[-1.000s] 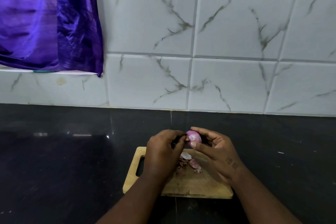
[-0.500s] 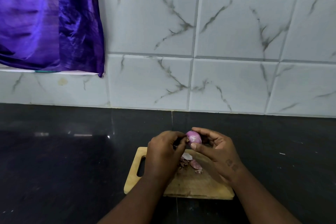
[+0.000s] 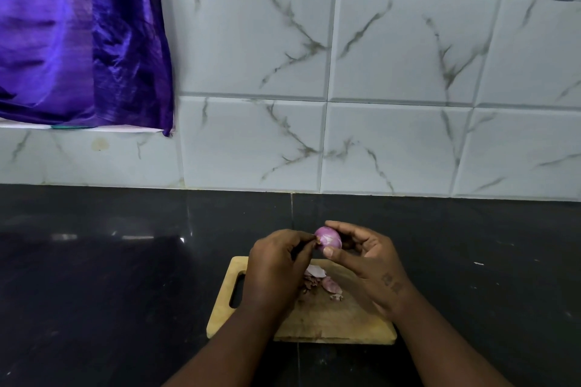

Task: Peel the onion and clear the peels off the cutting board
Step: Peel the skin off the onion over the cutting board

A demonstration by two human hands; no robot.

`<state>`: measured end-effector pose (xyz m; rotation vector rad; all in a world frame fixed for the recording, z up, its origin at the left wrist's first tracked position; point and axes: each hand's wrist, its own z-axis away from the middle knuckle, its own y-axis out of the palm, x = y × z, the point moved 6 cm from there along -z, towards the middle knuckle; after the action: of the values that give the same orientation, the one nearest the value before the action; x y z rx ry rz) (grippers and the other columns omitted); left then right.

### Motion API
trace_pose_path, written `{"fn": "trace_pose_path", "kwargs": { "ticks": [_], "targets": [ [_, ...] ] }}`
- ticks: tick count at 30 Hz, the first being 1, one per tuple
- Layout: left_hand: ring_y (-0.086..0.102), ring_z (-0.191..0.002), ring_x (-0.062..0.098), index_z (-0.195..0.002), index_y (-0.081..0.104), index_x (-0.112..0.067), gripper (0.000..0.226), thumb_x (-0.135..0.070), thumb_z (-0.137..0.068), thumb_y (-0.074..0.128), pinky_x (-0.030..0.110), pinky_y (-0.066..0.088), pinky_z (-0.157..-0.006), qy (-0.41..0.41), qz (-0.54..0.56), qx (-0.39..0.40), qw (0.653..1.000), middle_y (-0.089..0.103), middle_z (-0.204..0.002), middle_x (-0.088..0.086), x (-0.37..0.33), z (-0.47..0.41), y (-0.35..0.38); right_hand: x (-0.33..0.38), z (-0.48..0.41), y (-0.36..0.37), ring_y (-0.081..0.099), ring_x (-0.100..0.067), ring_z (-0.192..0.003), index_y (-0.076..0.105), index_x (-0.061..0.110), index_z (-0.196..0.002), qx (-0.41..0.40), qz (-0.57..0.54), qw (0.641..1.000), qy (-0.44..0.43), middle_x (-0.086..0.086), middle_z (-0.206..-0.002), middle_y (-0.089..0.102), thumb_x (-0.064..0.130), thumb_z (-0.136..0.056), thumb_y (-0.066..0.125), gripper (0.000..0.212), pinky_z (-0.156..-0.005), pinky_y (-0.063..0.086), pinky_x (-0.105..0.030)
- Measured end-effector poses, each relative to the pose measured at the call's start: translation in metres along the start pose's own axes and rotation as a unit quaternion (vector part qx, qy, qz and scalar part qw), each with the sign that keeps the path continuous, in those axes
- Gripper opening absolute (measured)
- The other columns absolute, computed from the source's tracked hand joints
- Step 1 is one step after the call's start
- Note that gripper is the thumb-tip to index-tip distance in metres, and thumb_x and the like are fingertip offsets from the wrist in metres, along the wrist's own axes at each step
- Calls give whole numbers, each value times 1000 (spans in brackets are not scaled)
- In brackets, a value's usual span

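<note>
A small purple onion (image 3: 328,238) is held in the air above the far edge of a wooden cutting board (image 3: 330,320). My right hand (image 3: 367,264) grips it between thumb and fingers. My left hand (image 3: 276,267) pinches the onion's left end, where a bit of brownish skin shows. Several pink and brown peels (image 3: 320,281) lie on the board below the onion, partly hidden by my left hand.
The board, with a handle slot (image 3: 236,291) at its left, lies on a black polished counter (image 3: 110,292). A white marbled tile wall (image 3: 377,104) rises behind. A purple cloth (image 3: 78,38) hangs at the upper left.
The onion has turned a little in my right hand, so more of its smooth purple side shows. Both hands stay in about the same place above the board.
</note>
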<state>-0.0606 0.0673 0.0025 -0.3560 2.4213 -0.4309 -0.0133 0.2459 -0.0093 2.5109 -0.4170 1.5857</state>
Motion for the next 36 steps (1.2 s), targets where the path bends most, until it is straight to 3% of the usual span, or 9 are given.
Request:
{"fn": "trace_pose_path", "kwargs": {
  "ticks": [4,8,10,12,17,26,30,36],
  "targets": [
    [70,-78,3,-101,83,-23,11,-20,-91,79,29,61,-69,8,-26,11,1000,78,-89,-10,-1,1,-1,1,1,2,76,-15,-108,76,17,-122,6,39,999,-10,2,-114,81,6,-81,87,44,-92,63,-30],
    [64,-75,3,-97,78,-24,8,-19,-91,78,12,49,-64,18,-43,13,999,73,-87,-12,-4,-1,-1,1,2,2,75,-15,-110,77,20,-122,13,50,999,-11,4,-115,81,8,-80,88,45,-93,63,-30],
    [61,-76,4,-94,73,-25,8,-18,-91,76,15,49,-63,16,-35,10,999,68,-87,-13,-3,-1,0,1,2,4,76,-16,-110,77,18,-122,17,37,999,-7,2,-115,81,7,-80,87,45,-93,63,-30],
    [61,-80,5,-94,71,-24,8,-18,-93,74,22,52,-65,8,-12,5,1000,65,-88,-13,-2,-1,1,2,3,5,76,-17,-110,76,16,-123,20,24,999,-6,0,-116,81,5,-80,87,46,-93,63,-30],
    [68,-93,2,-108,77,-23,16,-14,-94,75,18,57,-78,33,33,-1,999,74,-99,-13,-5,0,-1,6,0,0,76,-14,-111,75,15,-125,11,-1,1000,-11,2,-117,81,9,-79,85,48,-91,61,-24],
    [67,-82,4,-103,79,-20,15,-13,-89,79,27,60,-68,79,-40,-1,996,75,-94,-8,-7,2,-1,7,1,2,75,-6,-108,74,15,-125,15,54,998,-28,3,-116,80,3,-81,84,47,-85,59,-16],
    [65,-81,8,-100,76,-22,16,-28,-93,64,29,58,-66,106,-95,-4,990,73,-93,-8,-10,3,0,6,2,4,74,-5,-109,76,20,-124,15,70,997,-25,9,-115,81,5,-82,85,46,-85,58,-14],
    [58,-80,10,-101,65,-23,15,-32,-90,60,20,43,-61,113,-165,8,980,65,-94,-7,-14,3,5,8,2,5,74,-6,-109,76,23,-121,25,64,997,-21,9,-115,81,5,-81,85,45,-85,58,-15]
  ]
}}
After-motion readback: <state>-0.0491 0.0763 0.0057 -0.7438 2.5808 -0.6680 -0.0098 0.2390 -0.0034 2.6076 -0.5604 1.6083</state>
